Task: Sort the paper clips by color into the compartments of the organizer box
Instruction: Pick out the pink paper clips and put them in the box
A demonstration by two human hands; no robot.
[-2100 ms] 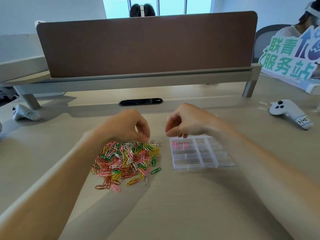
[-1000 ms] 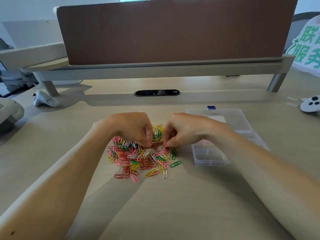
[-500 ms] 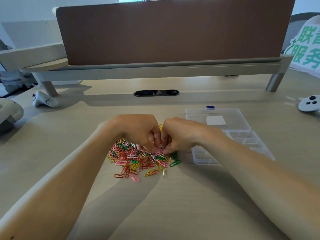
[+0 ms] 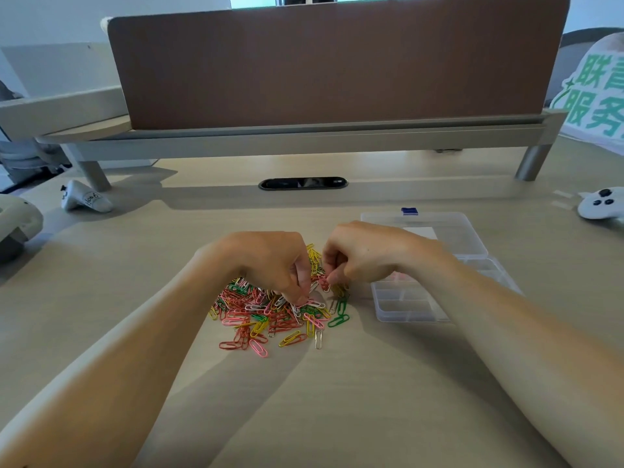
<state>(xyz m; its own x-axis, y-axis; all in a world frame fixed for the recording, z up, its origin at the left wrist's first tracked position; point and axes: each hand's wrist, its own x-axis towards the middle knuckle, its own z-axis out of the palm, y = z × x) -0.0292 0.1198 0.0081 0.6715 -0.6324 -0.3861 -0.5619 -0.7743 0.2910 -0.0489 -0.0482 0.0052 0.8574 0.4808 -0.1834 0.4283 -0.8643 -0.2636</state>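
A heap of paper clips [image 4: 270, 315] in pink, red, green, yellow and white lies on the desk in front of me. My left hand [image 4: 266, 261] reaches down into the heap's right part, its fingertips pinching a clip there. Just to its right, my right hand [image 4: 364, 253] hovers over the heap's far right edge and pinches a red paper clip [image 4: 325, 284] between thumb and forefinger. The clear organizer box [image 4: 405, 314] stands to the right of the heap, partly hidden by my right forearm. A few pink clips show in one compartment behind my wrist.
The box's clear lid [image 4: 449, 234] lies open behind it. A white controller [image 4: 601, 206] sits at the far right and another [image 4: 84, 199] at the far left. A brown divider panel [image 4: 337, 62] on a raised shelf closes off the back of the desk.
Both hands came together over the heap's right side; now they have parted slightly, and my right hand has lifted a red clip a little off the heap.
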